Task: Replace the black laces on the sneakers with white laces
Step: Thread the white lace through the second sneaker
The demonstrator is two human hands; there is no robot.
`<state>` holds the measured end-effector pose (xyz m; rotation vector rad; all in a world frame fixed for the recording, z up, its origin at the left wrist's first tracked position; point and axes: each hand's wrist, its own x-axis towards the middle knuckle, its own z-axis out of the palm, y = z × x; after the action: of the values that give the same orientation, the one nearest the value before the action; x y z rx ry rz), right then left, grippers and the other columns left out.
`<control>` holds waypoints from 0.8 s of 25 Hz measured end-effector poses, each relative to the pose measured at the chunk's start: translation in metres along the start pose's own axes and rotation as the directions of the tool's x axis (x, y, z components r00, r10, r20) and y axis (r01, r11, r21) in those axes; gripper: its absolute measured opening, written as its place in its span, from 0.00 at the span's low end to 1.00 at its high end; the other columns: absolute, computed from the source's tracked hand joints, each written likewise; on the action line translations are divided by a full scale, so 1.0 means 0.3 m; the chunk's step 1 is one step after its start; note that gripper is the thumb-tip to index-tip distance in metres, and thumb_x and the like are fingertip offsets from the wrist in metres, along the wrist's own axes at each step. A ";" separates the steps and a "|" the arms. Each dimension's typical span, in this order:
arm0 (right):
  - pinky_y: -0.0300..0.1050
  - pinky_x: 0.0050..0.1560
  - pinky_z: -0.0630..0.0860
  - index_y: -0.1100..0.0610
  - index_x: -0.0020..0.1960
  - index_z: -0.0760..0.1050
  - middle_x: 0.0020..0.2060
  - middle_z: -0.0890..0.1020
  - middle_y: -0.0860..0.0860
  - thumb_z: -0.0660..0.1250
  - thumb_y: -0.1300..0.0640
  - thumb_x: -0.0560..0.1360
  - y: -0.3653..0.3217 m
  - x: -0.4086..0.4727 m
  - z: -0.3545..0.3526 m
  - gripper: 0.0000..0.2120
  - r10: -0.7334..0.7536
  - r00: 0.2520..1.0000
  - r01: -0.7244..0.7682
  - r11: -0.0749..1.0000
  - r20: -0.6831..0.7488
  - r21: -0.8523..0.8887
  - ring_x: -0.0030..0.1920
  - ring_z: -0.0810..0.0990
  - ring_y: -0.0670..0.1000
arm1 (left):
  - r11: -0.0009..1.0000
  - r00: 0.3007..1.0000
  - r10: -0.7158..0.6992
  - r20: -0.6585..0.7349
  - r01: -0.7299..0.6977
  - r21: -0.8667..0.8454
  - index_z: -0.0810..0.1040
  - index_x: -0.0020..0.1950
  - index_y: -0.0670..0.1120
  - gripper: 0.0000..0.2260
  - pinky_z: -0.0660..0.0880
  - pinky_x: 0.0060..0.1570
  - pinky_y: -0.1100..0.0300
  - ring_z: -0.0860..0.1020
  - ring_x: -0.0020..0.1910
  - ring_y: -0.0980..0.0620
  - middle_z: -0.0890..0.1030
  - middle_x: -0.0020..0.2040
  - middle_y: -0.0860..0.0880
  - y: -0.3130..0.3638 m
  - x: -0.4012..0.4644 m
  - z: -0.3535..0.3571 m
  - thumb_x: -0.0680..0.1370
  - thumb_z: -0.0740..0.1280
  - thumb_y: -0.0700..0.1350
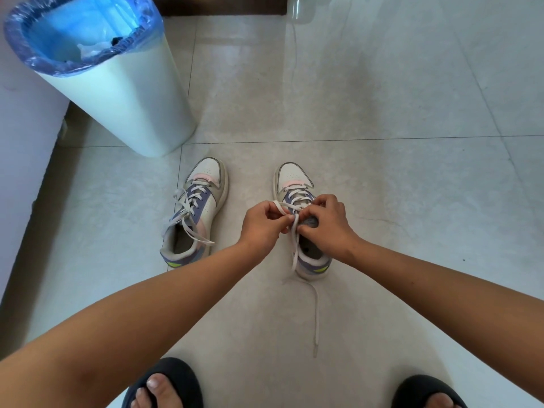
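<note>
Two white, purple and pink sneakers stand on the floor, toes pointing away from me. The left sneaker (195, 210) carries a white lace tied in a loose bow. Over the tongue of the right sneaker (294, 179) both hands work a white lace (295, 245). My left hand (262, 223) pinches a loop of it, and my right hand (322, 220) pinches the lace beside it. One loose end hangs over the heel and trails across the floor (316, 319) toward me. No black laces are on the shoes.
A white bin (126, 92) with a blue liner stands at the back left, close to the left sneaker. A pale wall or cabinet (23, 128) runs along the left. My feet in dark slippers (167, 384) are at the bottom edge. The floor is light tile.
</note>
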<state>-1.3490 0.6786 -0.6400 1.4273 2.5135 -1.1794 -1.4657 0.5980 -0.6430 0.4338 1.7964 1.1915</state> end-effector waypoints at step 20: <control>0.33 0.26 0.60 0.44 0.31 0.75 0.24 0.72 0.42 0.75 0.40 0.52 0.183 -0.554 -0.156 0.13 -0.360 0.598 0.795 0.385 0.716 -0.470 0.24 0.72 0.42 | 0.850 0.991 -0.114 0.066 0.063 0.523 0.76 0.55 0.42 0.14 0.79 0.48 0.52 0.80 0.39 0.47 0.82 0.43 0.43 -0.065 -0.022 0.026 0.77 0.64 0.51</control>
<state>-1.1960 0.6028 -0.5794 -0.0948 2.5829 -0.2293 -1.4522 0.5885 -0.6574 0.6958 2.0221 0.5894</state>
